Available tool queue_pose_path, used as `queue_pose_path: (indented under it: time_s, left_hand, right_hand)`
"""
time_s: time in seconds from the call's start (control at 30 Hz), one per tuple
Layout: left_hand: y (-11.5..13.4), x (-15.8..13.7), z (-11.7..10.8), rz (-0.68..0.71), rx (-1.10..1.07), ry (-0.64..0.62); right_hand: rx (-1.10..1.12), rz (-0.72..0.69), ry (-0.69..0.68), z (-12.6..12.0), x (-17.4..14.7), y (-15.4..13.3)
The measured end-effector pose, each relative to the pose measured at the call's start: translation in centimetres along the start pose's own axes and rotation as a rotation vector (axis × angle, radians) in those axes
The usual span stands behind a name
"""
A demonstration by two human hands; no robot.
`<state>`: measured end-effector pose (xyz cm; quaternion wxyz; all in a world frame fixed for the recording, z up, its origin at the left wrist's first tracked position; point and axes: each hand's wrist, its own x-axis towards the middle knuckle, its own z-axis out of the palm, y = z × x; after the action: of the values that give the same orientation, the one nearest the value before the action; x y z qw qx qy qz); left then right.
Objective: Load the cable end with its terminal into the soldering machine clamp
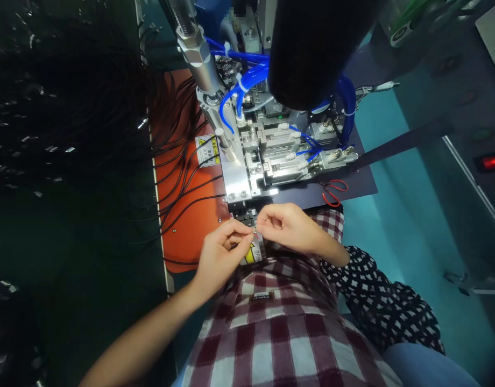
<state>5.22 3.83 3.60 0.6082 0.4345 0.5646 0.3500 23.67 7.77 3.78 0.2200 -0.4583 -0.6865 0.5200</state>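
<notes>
Both hands meet at the front edge of the machine, just above the lap. Left hand (221, 252) and right hand (285, 226) each pinch one end of a small metal piece (254, 231), thumb and forefinger closed on it from either side; the other fingers are curled in. The piece is tiny and bright, probably a connector or ferrule, though it is too small to tell for certain. Its long axis runs roughly left to right between the two sets of fingertips, about level, one end toward each hand. One such piece seen, held clear of the bench, just in front of a dark fixture block (244, 216) and directly above a yellow warning label (251, 253). A second yellow label (207, 150) sits on the orange mat (191, 220) to the left of the machine. Many thin black cables (178, 161) fan across that mat from the dark heap at left; too many and too tangled to count. On the machine, a silver cylinder (197, 54) slants down toward the metal fixture (267, 156), with several blue air hoses (247, 75) looping round it. One pair of red-handled scissors (334, 192) lies on the dark plate to the right, well apart from the hands. One red-lit switch (493, 161) glows at far right. Checked shirt (280, 333) fills the foreground.
</notes>
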Motion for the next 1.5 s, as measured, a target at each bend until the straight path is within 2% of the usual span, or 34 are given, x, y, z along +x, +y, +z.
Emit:
queue_pose_path:
  time_s: [0.1, 0.27, 0.5, 0.67, 0.83, 1.07, 1.23, 1.5]
  left_hand:
    - [0.0, 0.1, -0.2, -0.101, -0.055, -0.032]
    - [-0.7, 0.2, -0.5, -0.141, -0.131, 0.003]
    - [-0.9, 0.3, -0.5, -0.091, -0.201, 0.005]
    - [-1.1, 0.4, -0.6, -0.119, -0.282, 0.003]
    - [-1.1, 0.6, -0.5, -0.158, -0.270, 0.030]
    - [-0.8, 0.6, -0.3, -0.171, -0.240, 0.022]
    - [-0.6, 0.5, -0.2, -0.191, -0.232, 0.002]
    - [-0.4, 0.5, -0.1, -0.193, -0.213, -0.001]
  right_hand:
    - [0.185, 0.025, -0.059, 0.1, 0.4, 0.6]
    - [0.300, 0.076, 0.108, 1.5, -0.2, 1.1]
    - [0.430, 0.084, 0.201, 4.2, -0.8, 1.1]
    - [0.387, 0.066, 0.332, 6.0, -0.6, 1.0]
    - [0.327, 0.038, 0.290, 5.3, -0.6, 0.9]
    - [0.337, 0.018, 0.392, 4.9, -0.5, 0.9]
    - [0.305, -0.001, 0.400, 5.0, -0.6, 1.0]
    - [0.523, 0.129, 0.309, 4.7, -0.4, 1.0]
